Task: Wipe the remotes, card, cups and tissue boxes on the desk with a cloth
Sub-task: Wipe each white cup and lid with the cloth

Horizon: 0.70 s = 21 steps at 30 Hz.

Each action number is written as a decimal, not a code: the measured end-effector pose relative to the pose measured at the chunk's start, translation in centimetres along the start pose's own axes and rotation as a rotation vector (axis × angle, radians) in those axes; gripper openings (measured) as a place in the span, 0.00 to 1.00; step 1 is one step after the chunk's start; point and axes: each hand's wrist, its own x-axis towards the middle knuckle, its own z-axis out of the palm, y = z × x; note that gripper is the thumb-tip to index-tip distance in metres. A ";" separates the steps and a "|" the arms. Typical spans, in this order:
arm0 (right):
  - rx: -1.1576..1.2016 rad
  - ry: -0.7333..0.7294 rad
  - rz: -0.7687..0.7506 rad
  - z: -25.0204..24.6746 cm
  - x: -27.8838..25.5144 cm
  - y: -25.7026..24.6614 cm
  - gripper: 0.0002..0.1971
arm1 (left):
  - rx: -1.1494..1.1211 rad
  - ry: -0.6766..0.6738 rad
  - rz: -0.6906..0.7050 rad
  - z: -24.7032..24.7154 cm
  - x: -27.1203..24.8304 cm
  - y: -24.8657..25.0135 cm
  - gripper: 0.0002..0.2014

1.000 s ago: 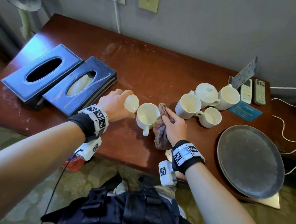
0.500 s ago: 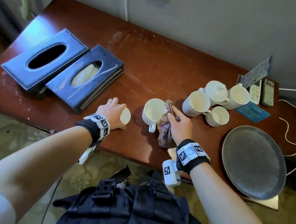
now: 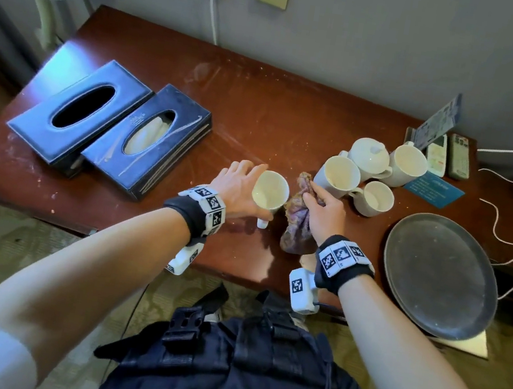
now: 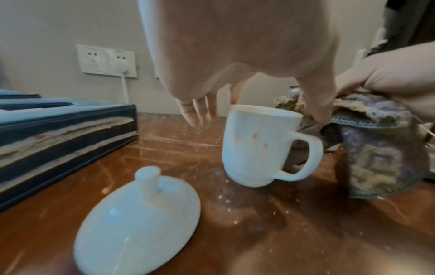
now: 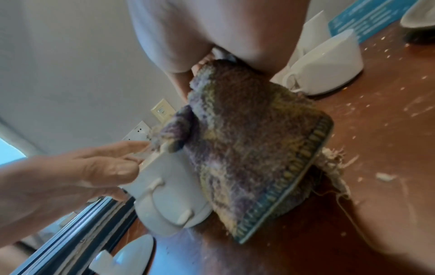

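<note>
Cup (image 3: pixel 269 192) between hands: left hand (image 3: pixel 238 188) beside, right hand (image 3: pixel 324 210) gripping cloth (image 3: pixel 297 222).

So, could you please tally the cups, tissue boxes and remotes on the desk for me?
Cups: 5
Tissue boxes: 2
Remotes: 2
Total: 9

Shiny wood, smooth cups, fuzzy cloth

The desk (image 3: pixel 259 121) is red-brown wood w/ a glossy top, scuffed & dotted w/ white crumbs. The mug (image 4: pixel 259 147) and its lid (image 4: pixel 139 223) look like smooth, shiny white china. The cloth (image 5: pixel 254 141) is rough, woolly, frayed at the edge. Tissue boxes (image 3: pixel 109 125) look like dark blue leather, scratched. The tray (image 3: pixel 439 275) is dull grey metal.
</note>
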 end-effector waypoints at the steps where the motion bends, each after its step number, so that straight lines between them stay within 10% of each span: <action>1: 0.007 0.003 -0.001 -0.6 0.0 0.3 0.19 | 0.021 0.006 -0.009 -0.1 0.2 0.7 0.57; 8: 0.055 0.008 0.012 -4.0 -0.9 1.7 0.25 | 0.171 -0.023 -0.044 -0.5 1.6 4.7 0.42; 21: 0.080 -0.186 -0.138 -0.2 -1.8 1.7 0.17 | -0.428 -0.080 -0.115 3.5 0.4 2.2 0.47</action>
